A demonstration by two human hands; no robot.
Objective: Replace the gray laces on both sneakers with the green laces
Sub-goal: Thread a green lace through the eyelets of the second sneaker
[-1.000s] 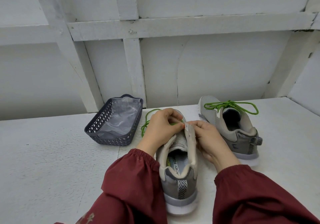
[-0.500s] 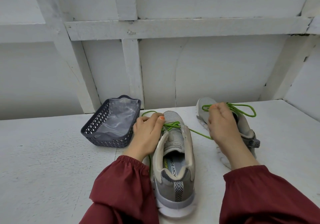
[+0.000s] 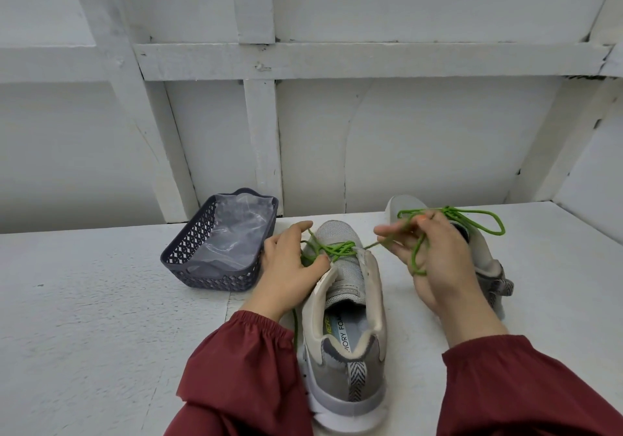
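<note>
A grey sneaker (image 3: 344, 334) stands in front of me, heel toward me, with a green lace (image 3: 337, 249) crossing its lower eyelets. My left hand (image 3: 290, 267) rests on the shoe's left side and pinches the lace's left strand. My right hand (image 3: 435, 253) is raised to the right of the shoe and holds the other strand, which loops over its fingers. Behind that hand stands the second grey sneaker (image 3: 485, 260), laced in green with a bow (image 3: 478, 219).
A dark blue plastic basket (image 3: 188, 260) with a clear bag inside stands at the left on the white table (image 3: 101, 317). White wooden wall panels rise right behind the shoes. My dark red sleeves fill the bottom of the view.
My right hand pulled the lace strand out to the right from the near shoe's eyelet and now has it looped over its fingers. The left hand stayed on the shoe.
</note>
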